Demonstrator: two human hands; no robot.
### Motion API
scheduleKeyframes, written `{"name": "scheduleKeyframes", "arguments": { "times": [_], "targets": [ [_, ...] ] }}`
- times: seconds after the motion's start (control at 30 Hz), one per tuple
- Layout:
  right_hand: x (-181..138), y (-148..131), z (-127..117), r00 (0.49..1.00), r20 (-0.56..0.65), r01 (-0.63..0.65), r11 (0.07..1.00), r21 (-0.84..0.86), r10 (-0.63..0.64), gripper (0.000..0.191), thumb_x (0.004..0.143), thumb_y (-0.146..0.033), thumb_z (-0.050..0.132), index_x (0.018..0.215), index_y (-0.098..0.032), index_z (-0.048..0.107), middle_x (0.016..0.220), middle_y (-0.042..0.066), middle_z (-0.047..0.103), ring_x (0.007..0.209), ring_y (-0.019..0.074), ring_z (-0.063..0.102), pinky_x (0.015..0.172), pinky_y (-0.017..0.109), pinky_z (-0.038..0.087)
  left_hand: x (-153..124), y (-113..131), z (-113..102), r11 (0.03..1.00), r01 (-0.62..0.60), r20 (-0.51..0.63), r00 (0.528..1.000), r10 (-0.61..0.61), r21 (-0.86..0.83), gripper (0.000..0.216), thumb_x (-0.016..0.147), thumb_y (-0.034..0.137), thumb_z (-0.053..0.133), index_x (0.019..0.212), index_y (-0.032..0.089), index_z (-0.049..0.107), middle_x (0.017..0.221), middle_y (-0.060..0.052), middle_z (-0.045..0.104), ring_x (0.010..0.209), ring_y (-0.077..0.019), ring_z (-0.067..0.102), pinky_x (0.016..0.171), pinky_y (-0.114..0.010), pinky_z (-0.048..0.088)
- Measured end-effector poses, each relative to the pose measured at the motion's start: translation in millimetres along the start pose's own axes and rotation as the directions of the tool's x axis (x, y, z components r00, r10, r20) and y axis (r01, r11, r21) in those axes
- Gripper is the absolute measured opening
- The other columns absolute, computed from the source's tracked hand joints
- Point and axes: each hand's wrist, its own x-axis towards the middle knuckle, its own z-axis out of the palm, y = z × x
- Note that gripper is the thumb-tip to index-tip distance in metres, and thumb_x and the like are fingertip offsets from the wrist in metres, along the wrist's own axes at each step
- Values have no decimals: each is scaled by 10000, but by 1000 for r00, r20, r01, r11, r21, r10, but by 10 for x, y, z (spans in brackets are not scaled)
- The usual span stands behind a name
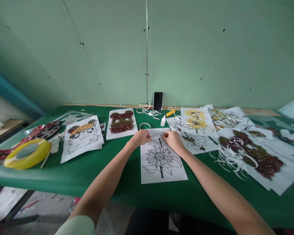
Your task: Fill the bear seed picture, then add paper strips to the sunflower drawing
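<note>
A white sheet with a black line drawing of sunflowers [161,161] lies on the green table [93,169] in front of me. Both hands rest on its far end. My left hand [140,137] is closed in a pinch at the sheet's upper left. My right hand [171,139] is closed in a pinch at the upper flower. What the fingers hold is too small to make out. A small white ring of tape [145,125] lies just beyond my left hand.
A yellow tape roll [27,153] sits at the left edge. Finished seed pictures: a hamster sheet [82,137], a bear sheet [121,122], flower sheets [196,122] and a large one at right [257,156]. A phone [158,101] leans on the wall, near a glue bottle [167,117] and white paper strips [229,161].
</note>
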Motion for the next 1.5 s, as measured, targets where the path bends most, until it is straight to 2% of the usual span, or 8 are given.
{"name": "scheduleKeyframes", "arguments": {
  "times": [0.4,0.73,0.87,1.03,1.2,1.27,1.4,1.5],
  "targets": [
    [15,-13,-2,999,30,-16,998,-62,18,172,939,-276,702,782,-214,738,786,63,787,746,234,724,662,296,446,14,-29,37,998,12,-24,1000,-10,66,416,863,139,577,618,241,257,524,47,278,495,-114,233,567,-341,162],
    [5,30,-78,999,36,-27,987,-158,33,170,954,-243,702,793,-196,726,777,86,760,735,240,707,648,309,433,-74,-79,-95,989,62,-12,998,-61,132,474,954,317,634,627,237,300,532,42,287,501,-120,260,572,-331,173],
    [11,110,-152,999,-15,-36,987,-155,34,176,995,-263,657,864,-182,742,789,101,760,700,247,700,667,334,464,-77,-56,-85,986,55,-28,998,-52,158,422,948,272,631,640,231,346,557,28,357,520,-125,317,569,-319,197],
    [36,183,-196,998,-12,-56,983,-172,54,184,1027,-312,637,915,-196,727,733,94,729,648,252,675,621,345,449,-93,-18,-57,985,47,-73,997,-36,163,388,1040,230,483,662,215,398,622,-3,461,538,-124,359,568,-304,236],
    [27,175,-159,997,16,-66,985,-157,69,290,971,-467,751,1016,-182,721,878,118,761,803,285,725,656,341,482,-103,-3,-67,982,84,-28,996,-81,169,439,1013,372,649,671,218,421,599,9,460,530,-124,372,555,-298,245],
    [19,161,-143,998,16,-64,986,-156,67,307,945,-459,776,1035,-171,723,909,126,758,860,296,730,698,347,503,-101,3,-73,985,78,-32,997,-74,153,420,1027,361,630,680,214,446,613,-1,491,538,-131,398,559,-297,258],
    [10,150,-130,998,3,-58,985,-164,59,302,963,-428,728,1073,-147,717,974,150,742,873,292,722,727,360,526,-84,3,-68,982,126,-197,976,-97,140,393,1117,306,407,765,197,545,694,-45,575,593,-164,483,602,-303,322],
    [-15,160,-115,999,-9,-50,982,-180,49,329,1007,-435,654,1114,-128,707,1060,195,716,884,298,714,739,377,545,-72,-40,-53,950,242,-352,922,-162,196,318,1097,230,401,887,168,632,827,-98,655,765,-219,605,770,-328,444]
  ]
}}
